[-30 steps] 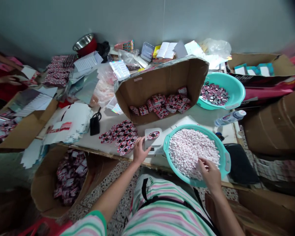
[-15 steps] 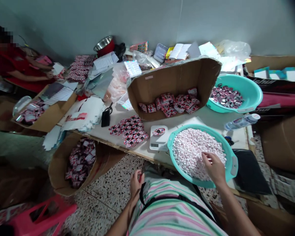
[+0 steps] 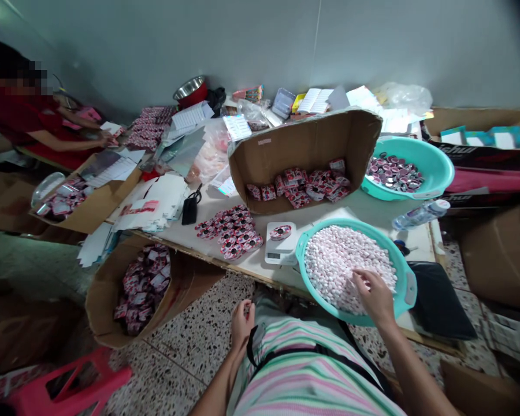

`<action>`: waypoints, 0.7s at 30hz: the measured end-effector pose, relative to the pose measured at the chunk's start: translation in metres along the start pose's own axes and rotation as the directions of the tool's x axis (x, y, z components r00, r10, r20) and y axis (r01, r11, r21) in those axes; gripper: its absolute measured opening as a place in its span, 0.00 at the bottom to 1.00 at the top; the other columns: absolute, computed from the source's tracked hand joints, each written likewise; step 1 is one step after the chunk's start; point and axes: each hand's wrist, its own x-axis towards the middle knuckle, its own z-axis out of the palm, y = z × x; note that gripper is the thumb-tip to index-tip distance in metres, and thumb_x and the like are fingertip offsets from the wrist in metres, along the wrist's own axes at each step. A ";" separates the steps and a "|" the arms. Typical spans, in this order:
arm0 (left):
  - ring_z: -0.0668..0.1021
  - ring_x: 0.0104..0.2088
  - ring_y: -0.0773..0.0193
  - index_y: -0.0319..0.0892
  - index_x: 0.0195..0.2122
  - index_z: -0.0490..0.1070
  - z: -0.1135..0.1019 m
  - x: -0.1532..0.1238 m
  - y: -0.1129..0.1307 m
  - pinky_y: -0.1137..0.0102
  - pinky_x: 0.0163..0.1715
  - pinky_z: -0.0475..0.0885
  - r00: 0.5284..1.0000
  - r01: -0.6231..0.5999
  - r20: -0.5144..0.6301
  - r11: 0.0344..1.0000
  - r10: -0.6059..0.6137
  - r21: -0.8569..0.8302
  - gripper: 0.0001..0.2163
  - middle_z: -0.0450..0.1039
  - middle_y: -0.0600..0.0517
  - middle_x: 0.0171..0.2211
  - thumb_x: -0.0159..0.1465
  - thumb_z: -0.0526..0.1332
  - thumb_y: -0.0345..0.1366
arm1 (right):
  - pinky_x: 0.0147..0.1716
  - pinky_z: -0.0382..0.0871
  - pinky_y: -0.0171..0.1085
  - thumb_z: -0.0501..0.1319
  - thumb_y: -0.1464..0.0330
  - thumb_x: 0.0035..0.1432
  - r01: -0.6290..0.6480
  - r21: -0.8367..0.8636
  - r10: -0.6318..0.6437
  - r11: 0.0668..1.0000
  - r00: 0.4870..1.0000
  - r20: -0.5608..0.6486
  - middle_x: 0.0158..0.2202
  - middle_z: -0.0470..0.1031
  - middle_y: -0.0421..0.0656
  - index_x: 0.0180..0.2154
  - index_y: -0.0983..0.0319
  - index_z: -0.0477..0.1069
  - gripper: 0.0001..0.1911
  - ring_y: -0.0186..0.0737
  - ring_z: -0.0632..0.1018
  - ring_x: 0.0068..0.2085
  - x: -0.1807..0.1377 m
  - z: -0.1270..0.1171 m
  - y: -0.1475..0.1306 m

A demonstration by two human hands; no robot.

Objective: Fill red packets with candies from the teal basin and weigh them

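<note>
My right hand (image 3: 375, 297) is over a turquoise basin (image 3: 302, 271) heaped with small white and pinkish pieces (image 3: 342, 260). Its thumb and fingertips are pinched together at the surface of the pieces; what lies between them is too small to tell. Low by my lap, my left hand (image 3: 242, 319) rests with its fingers curled in, and its palm is mostly hidden. To the left of the basin stands a white digital scale (image 3: 281, 255), carrying one oval red-and-white packet (image 3: 281, 232). Several similar packets (image 3: 234, 234) with dark round centres lie in rows beside it.
Behind the scale a cardboard box (image 3: 260, 156) lies on its side with packets inside. Another turquoise basin (image 3: 442, 167) holds round metallic pieces, near a plastic bottle (image 3: 422, 214). A floor carton (image 3: 99, 306) of packets stands left. Far left sits a co-worker (image 3: 47, 127).
My right hand has shifted slightly left over the white pieces. My left hand stays by my lap. The view has turned a little, and the co-worker's hands have moved.
</note>
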 end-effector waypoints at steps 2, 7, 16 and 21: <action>0.77 0.40 0.58 0.44 0.38 0.69 0.000 0.006 0.007 0.62 0.43 0.72 0.999 -0.053 -0.009 0.999 0.053 0.013 0.11 0.75 0.48 0.36 0.62 0.52 0.43 | 0.34 0.68 0.39 0.53 0.52 0.56 0.002 0.005 -0.002 1.000 1.000 -0.006 0.38 0.74 0.48 0.37 0.63 0.74 0.22 0.42 0.73 0.37 -0.002 -0.001 0.001; 0.75 0.42 0.59 0.44 0.38 0.69 -0.009 0.045 0.051 0.62 0.45 0.71 0.952 -0.306 0.018 0.951 0.305 0.053 0.09 0.73 0.48 0.37 0.63 0.53 0.38 | 0.34 0.69 0.39 0.52 0.52 0.56 -0.008 0.017 0.008 1.000 1.000 -0.023 0.39 0.74 0.48 0.37 0.62 0.74 0.23 0.42 0.74 0.36 -0.006 -0.005 0.001; 0.61 0.59 0.51 0.42 0.57 0.57 0.009 0.170 0.168 0.53 0.58 0.60 0.831 -0.555 0.074 0.815 0.551 0.169 0.26 0.61 0.42 0.58 0.58 0.60 0.36 | 0.35 0.71 0.43 0.52 0.50 0.54 -0.174 -0.015 0.169 0.985 0.969 -0.179 0.43 0.74 0.49 0.38 0.61 0.74 0.24 0.47 0.76 0.36 -0.039 -0.022 -0.007; 0.64 0.56 0.45 0.38 0.53 0.61 0.032 0.204 0.183 0.51 0.53 0.63 0.853 -0.496 0.343 0.817 0.395 0.294 0.24 0.64 0.36 0.53 0.55 0.62 0.35 | 0.28 0.72 0.51 0.55 0.47 0.46 -0.255 -0.007 0.238 0.967 0.910 -0.338 0.36 0.76 0.50 0.44 0.51 0.75 0.27 0.56 0.77 0.32 -0.059 -0.016 -0.003</action>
